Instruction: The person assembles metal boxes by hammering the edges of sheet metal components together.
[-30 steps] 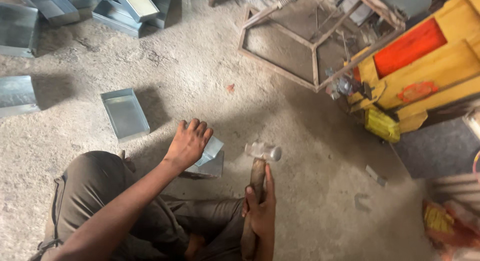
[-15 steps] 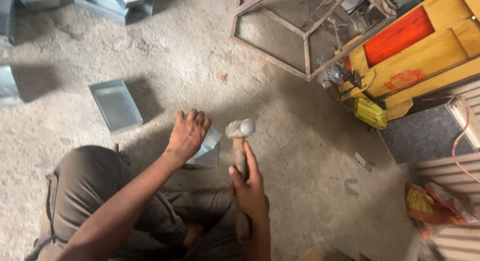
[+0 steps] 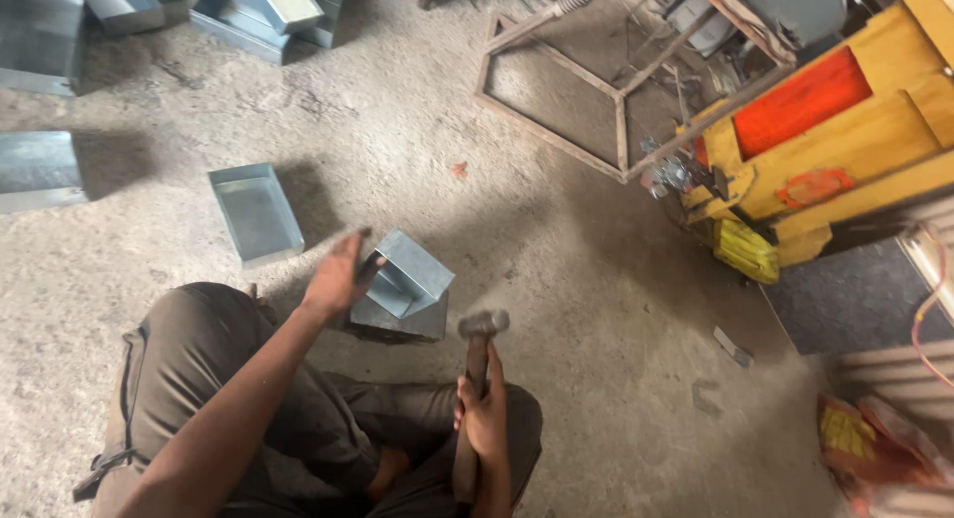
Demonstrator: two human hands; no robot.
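Rough concrete floor point(image 3: 596, 279), workshop w/ yellow machine point(image 3: 855, 150) at right. Hammer point(image 3: 475, 379) upright-ish, long axis running away from person, head far end; right hand point(image 3: 484, 419) fingers wrapped on handle. Left hand point(image 3: 340, 274) fingers spread, touching folded sheet-metal box point(image 3: 409, 279) just left of hammer. Open metal tray point(image 3: 256, 212) nearby, empty.

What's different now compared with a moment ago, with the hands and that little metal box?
The left hand has lifted off the small metal box and now hovers open beside it; the box sits tilted, its open side showing. The right hand still grips the hammer, head up. The metal tray on the floor has not moved.
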